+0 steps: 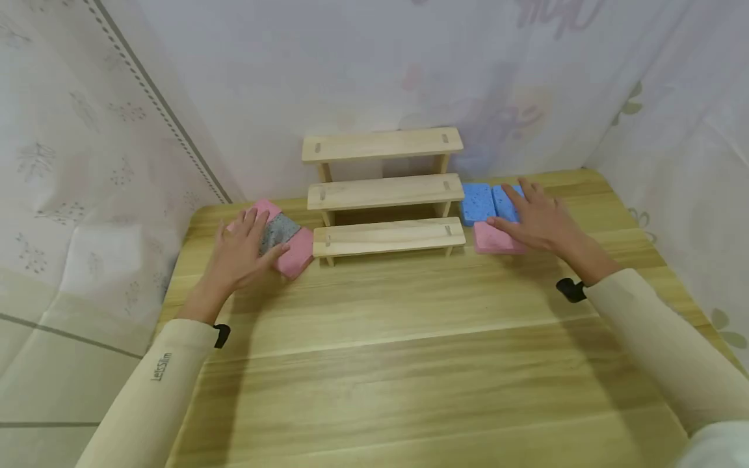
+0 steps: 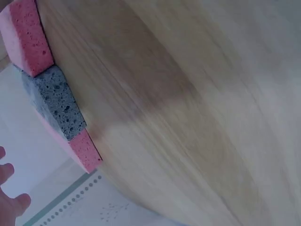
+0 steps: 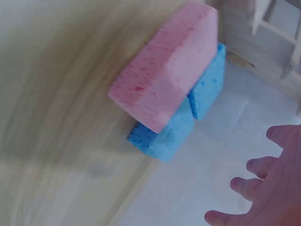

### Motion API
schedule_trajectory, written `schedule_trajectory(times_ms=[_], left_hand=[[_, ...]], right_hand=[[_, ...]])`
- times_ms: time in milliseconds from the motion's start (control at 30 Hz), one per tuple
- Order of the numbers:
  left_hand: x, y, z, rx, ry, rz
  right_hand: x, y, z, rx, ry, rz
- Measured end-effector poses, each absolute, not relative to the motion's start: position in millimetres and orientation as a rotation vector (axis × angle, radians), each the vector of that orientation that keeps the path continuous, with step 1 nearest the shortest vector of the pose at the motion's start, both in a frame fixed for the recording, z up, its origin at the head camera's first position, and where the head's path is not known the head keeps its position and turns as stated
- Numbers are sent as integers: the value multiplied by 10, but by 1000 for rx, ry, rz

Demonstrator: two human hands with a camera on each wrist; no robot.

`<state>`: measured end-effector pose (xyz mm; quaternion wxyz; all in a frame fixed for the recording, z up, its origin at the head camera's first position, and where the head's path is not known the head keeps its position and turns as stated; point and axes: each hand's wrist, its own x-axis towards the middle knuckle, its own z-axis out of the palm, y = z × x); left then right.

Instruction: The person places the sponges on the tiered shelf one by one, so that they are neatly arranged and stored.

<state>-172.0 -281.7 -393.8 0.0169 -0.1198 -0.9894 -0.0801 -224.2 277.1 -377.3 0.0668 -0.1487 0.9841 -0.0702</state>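
In the head view, my left hand (image 1: 236,253) is over the left-side sponges with fingers spread, holding nothing. Beneath it lie a grey sponge (image 1: 281,231) and two pink ones, a nearer sponge (image 1: 296,255) and a farther sponge (image 1: 267,207), in a slanting row. The left wrist view has the fingers (image 2: 9,195) apart from the grey sponge (image 2: 59,103). On the right, my right hand (image 1: 544,218), also spread and gripping nothing, is above a pink sponge (image 1: 494,238) and two blue sponges (image 1: 477,204). A gap separates its fingers (image 3: 249,188) from the pink sponge (image 3: 167,66).
A three-step wooden rack (image 1: 386,193) stands between the two sponge groups at the back of the wooden table (image 1: 374,364). Patterned cloth (image 1: 351,71) hangs behind the table and along both sides. Dark wrist straps (image 1: 570,290) show at the cuffs.
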Motion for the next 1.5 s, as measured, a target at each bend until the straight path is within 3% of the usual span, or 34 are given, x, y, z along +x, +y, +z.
schedule_trajectory(times_ms=[533,900,1167,1500], left_hand=[[-1743,-2777,-3874,-31,-2859,-1007],[-1696,-2585,-3851,317,-2493,-1572],[-1722,-2457,-3846,429,-2414,-1837],[-1722,-2413,-3849,625,-2266,-2259]], right_hand=[[-2387,2958,-3518,-244,2869,-624],[-2264,3016,-3624,-42,2816,-952],[-2208,3078,-3687,256,2518,-1350],[-2231,3164,-3843,412,2253,-1401]])
